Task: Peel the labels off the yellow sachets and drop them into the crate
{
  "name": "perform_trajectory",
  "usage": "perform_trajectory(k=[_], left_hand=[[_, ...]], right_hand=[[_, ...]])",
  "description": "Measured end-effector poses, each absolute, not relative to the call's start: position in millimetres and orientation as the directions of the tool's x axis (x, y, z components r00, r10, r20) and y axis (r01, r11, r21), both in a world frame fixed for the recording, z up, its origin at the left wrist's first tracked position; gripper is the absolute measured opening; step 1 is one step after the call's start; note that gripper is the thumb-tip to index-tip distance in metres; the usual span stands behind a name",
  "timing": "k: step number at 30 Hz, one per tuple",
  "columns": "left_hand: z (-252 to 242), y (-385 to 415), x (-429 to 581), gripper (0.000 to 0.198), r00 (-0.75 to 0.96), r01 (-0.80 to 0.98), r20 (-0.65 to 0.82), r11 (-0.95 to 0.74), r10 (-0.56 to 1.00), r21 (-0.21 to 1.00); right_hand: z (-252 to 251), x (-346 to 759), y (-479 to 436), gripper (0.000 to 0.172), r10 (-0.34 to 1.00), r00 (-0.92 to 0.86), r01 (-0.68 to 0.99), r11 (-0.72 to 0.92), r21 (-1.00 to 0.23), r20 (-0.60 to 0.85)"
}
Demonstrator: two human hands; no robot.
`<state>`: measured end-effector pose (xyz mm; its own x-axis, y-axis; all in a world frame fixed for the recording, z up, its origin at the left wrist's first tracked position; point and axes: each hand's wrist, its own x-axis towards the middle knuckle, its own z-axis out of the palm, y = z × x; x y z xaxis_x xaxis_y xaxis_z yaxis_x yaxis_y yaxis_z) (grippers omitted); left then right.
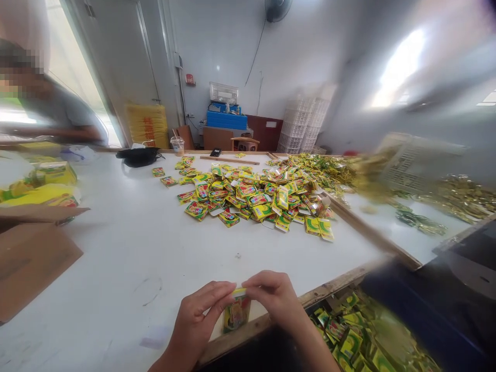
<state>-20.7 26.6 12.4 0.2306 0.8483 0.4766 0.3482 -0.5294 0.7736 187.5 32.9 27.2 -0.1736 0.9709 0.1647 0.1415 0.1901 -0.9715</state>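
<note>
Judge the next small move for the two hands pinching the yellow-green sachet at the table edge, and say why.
Probably lower the sachet into the bin of sachets below the table edge. The left hand and right hand both pinch its top edge, it hangs over the white table rim, and like packets already fill that bin, while the loose pile lies farther off.

A heap of packets [256, 194] lies on the table [127, 248], behind both hands [236, 310].

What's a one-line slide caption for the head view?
Both hands, left hand and right hand, pinch one small packet at the white table's edge, a packet pile beyond.
</note>
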Motion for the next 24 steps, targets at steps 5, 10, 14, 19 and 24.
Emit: perform_trajectory(k=[5, 10, 14, 19, 24], left_hand=[[6.4, 19.1, -27.1, 0.04, 0.363, 0.364, 0.536, -0.645, 0.762, 0.672], [-6.9, 11.4, -23.2, 0.048, 0.244, 0.427, 0.475, -0.534, 0.845, 0.73], [-8.8, 9.7, -24.3, 0.04, 0.299, 0.423, 0.489, -0.573, 0.82, 0.702], [-5.2, 7.2, -23.4, 0.036, 0.355, 0.357, 0.487, -0.597, 0.798, 0.718], [-14.2, 3.7, -17.5, 0.058, 0.243, 0.494, 0.335, -0.413, 0.91, 0.765]], right_hand=[[24.5, 187.1, 21.7, 0.02, 0.928, -0.204, 0.176, 0.348, -0.921, 0.311], [19.8, 185.5, 16.0, 0.026, 0.895, -0.176, 0.185, 0.439, -0.879, 0.41], [11.5, 183.2, 11.3, 0.026, 0.88, -0.152, 0.181, 0.472, -0.863, 0.449], [2.9, 166.5, 6.3, 0.025, 0.868, -0.13, 0.19, 0.496, -0.847, 0.48], [19.2, 268.2, -8.2, 0.015, 0.903, 0.212, 0.344, 0.288, -0.893, 0.373]])
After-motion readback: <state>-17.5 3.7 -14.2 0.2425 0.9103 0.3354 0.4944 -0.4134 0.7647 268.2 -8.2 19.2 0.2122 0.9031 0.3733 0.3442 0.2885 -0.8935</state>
